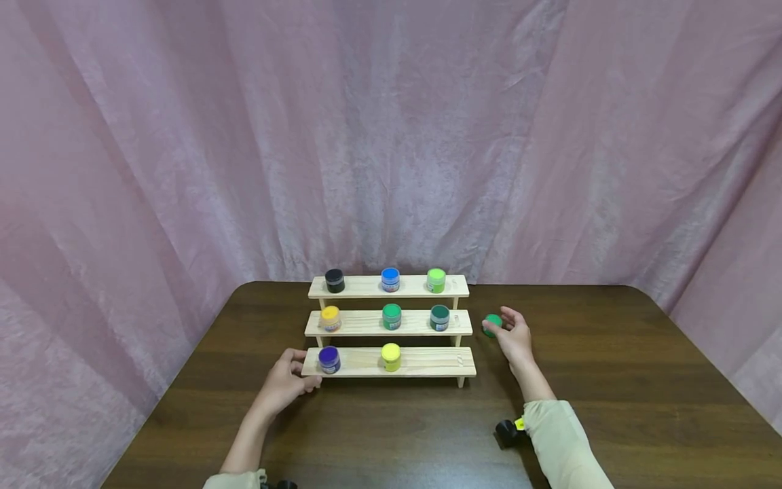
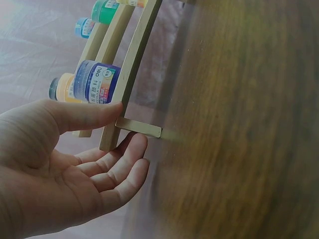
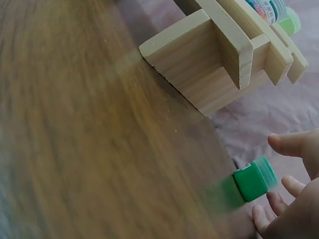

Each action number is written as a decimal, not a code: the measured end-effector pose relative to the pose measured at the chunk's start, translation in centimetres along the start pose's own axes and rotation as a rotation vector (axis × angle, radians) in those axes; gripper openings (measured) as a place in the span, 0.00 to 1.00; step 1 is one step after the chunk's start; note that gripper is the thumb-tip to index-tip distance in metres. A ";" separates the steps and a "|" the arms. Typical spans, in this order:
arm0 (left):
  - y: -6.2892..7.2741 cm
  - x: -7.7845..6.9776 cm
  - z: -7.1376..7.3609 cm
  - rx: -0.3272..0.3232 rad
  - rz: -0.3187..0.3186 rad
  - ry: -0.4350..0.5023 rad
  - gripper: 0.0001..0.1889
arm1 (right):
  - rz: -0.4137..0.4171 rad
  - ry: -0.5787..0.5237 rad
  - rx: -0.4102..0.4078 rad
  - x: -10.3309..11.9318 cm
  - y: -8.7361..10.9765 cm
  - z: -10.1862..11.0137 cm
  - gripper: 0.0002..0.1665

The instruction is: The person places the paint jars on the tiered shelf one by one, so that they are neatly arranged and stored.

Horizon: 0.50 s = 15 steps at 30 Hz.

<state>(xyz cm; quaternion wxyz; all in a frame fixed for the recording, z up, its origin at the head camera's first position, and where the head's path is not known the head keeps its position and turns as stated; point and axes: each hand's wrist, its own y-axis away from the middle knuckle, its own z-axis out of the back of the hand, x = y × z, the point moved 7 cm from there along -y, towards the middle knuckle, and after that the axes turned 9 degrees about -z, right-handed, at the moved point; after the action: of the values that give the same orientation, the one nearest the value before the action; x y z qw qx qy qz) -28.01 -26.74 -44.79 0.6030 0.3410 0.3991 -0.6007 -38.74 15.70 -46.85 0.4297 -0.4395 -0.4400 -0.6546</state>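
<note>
A three-step wooden display rack (image 1: pixel 366 372) stands on the table, bearing several small paint jars. At the lowest step's left end, my left hand (image 1: pixel 282 386) grips the board, thumb on its upper side and fingers curled beneath, as the left wrist view shows. Close to that thumb sits a purple paint jar (image 2: pixel 97 82). Right of the rack, a green paint jar (image 3: pixel 253 180) stands upright on the tabletop. My right hand (image 1: pixel 515 337) is beside it, thumb and fingers spread around the jar; the right wrist view shows a gap between thumb and jar.
On the bottom step is also a yellow jar (image 1: pixel 391 357). The middle step bears an orange-yellow jar (image 1: pixel 330 318), a green one (image 1: pixel 392 316) and a dark green one (image 1: pixel 440 318). Black, blue and light green jars are on top. A pink curtain (image 1: pixel 391 136) hangs behind the table.
</note>
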 end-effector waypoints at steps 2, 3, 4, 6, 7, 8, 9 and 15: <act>0.0 0.0 0.0 -0.002 0.001 0.002 0.29 | -0.001 -0.002 0.007 -0.3 -0.2 -0.1 0.39; 0.0 0.0 0.0 -0.001 0.001 0.002 0.28 | 0.008 -0.002 0.009 -0.5 -0.3 -0.1 0.39; 0.0 -0.1 0.0 -0.002 0.001 0.004 0.28 | 0.014 -0.002 0.010 -0.6 -0.4 -0.1 0.40; 0.0 -0.1 0.0 -0.004 0.000 0.006 0.28 | 0.047 -0.013 -0.005 -0.9 -0.6 0.0 0.40; 0.0 -0.1 0.0 -0.004 0.000 0.007 0.28 | 0.056 -0.012 -0.008 -1.0 -0.7 0.1 0.40; 0.0 -0.1 0.0 -0.005 0.000 0.008 0.28 | 0.064 -0.013 -0.012 -1.0 -0.7 0.1 0.40; 0.1 -0.1 0.0 -0.005 0.000 0.008 0.29 | 0.072 -0.013 -0.013 -1.1 -0.8 0.0 0.40; 0.0 -0.1 0.0 -0.006 0.003 -0.002 0.29 | 0.019 0.053 -0.008 -1.0 -0.5 -0.3 0.35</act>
<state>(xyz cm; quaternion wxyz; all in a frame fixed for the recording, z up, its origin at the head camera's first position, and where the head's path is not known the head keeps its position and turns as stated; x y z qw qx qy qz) -27.96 -26.72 -44.69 0.6054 0.3392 0.3997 -0.5989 -39.03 15.72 -47.94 0.4456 -0.4279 -0.4220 -0.6636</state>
